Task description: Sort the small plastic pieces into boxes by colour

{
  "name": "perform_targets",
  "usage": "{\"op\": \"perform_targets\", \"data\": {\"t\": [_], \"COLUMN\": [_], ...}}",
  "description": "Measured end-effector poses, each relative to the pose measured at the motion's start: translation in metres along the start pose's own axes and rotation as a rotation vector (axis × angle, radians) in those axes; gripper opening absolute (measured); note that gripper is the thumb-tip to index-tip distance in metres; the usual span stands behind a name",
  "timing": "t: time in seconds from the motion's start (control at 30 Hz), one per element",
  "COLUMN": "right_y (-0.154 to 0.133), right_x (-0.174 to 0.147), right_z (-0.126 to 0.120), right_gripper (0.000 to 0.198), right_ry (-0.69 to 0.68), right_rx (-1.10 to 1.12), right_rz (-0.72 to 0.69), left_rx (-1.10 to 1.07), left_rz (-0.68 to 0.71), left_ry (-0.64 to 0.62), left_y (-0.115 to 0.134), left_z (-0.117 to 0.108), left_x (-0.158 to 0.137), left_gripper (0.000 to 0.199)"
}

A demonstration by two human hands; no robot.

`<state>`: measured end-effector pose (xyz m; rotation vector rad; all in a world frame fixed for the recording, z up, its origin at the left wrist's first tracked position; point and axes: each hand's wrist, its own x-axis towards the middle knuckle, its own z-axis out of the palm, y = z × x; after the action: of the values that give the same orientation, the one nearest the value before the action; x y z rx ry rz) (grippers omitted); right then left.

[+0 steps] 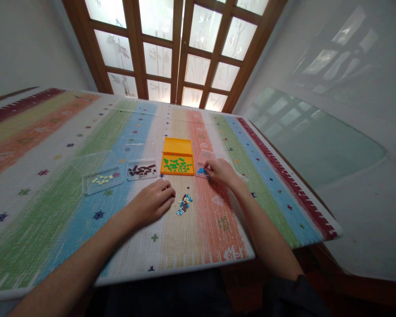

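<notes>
My right hand (219,171) reaches over a small clear box (201,175) with blue bricks (202,170) in it. Its fingers are pinched together at the bricks, and whatever is between the fingertips is too small to make out. My left hand (155,200) rests on the cloth with its fingers curled. Whether anything is under those fingers is hidden. Just right of it lies a loose pile of tiny blue, brown and cream bricks (185,204). Beyond both hands stands an opened orange box (178,146) holding several small green bricks (176,165).
Left of the orange box is a clear box (141,177) of dark brown bricks (141,169). Farther left, another clear box (86,188) holds cream bricks (102,179); both lids are folded back. A striped cloth (125,132) covers the table. Wooden glazed doors (178,48) stand behind.
</notes>
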<state>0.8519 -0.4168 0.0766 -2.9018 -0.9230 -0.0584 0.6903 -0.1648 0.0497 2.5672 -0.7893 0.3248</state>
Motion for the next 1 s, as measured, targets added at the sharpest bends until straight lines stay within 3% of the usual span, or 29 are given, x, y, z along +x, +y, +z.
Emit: {"op": "perform_targets", "data": {"t": [0.57,1.0], "right_y": [0.001,0.005], "right_x": [0.010,0.011], "right_z": [-0.015,-0.018], "right_gripper": [0.011,0.021], "right_ry": [-0.085,-0.152], "right_rx": [0.151,0.183], "right_rz": [-0.090,-0.128], "left_rx": [-0.008,-0.004], "left_rz": [-0.008,-0.011], "left_ry": [-0.001,-0.007], "left_y": [0.000,0.001], "left_z": [0.000,-0.001], "left_x": [0.000,0.000], "left_gripper": [0.022,0.023]}}
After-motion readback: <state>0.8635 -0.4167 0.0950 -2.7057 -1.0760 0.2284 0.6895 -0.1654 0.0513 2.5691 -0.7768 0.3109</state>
